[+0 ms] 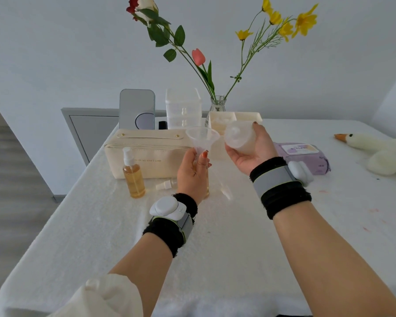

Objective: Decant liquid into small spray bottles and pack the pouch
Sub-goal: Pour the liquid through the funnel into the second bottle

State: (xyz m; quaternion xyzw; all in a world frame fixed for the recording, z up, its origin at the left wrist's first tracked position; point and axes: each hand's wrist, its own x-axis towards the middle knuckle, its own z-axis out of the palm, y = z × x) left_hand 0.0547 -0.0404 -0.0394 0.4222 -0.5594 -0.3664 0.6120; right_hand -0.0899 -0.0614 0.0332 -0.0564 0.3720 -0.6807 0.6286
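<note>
Left hand: the left hand [192, 172] is raised over the bench [238, 236], and its fingers pinch the stem of a clear funnel [202, 136], mouth upward.
Right hand: the right hand [252, 154] is palm up, fingers and thumb curled round a translucent bottle [239, 139], which is tipped on its side just right of the funnel's rim.
Hidden bottle: a small bottle [207, 188] with amber liquid stands behind the left wrist. I cannot tell whether the funnel sits in its neck.
Spray bottle: the capped spray bottle [134, 179] of amber liquid stands upright in front of the pouch, left of the hands.
Loose part: a white pump head [164, 185] lies on the bench between the spray bottle and the left hand.
Pouch: the cream pouch [151, 154] stands closed behind the bottles.
Back row: mirror [136, 106], clear drawers [183, 106], vase [217, 106] of flowers, cream tray [247, 116].
Right side: purple wipes pack [306, 156] and, further out, a plush goose [380, 156].
</note>
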